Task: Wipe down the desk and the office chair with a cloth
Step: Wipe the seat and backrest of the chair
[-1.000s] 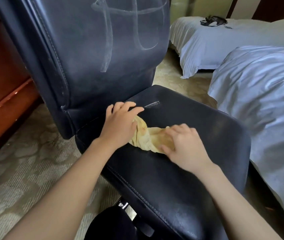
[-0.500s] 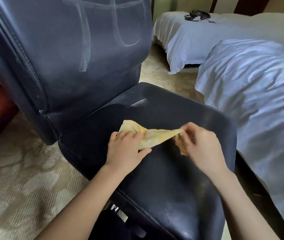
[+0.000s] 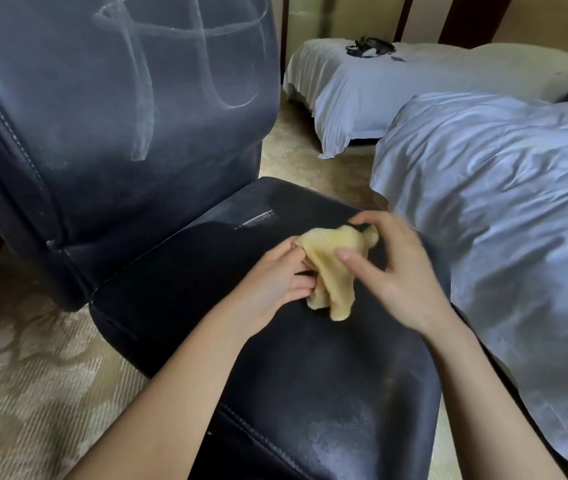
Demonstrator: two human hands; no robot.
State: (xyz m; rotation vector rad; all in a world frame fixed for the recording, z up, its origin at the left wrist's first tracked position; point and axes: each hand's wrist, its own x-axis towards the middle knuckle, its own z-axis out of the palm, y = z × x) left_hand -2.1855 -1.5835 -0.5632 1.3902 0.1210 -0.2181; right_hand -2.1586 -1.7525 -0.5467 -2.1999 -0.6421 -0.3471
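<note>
While left hand [image 3: 275,284] grips, cloth [image 3: 327,271] under right hand [image 3: 405,271].

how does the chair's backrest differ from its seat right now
The backrest stands upright; the seat lies flat. The backrest bears long pale looping streaks over a dusty haze; the seat looks darker, with one short pale streak near its back edge. The left hand and the right hand hold the yellow cloth over the seat; nothing touches the backrest. Both are dark, leather-like padding with stitched seams.
</note>
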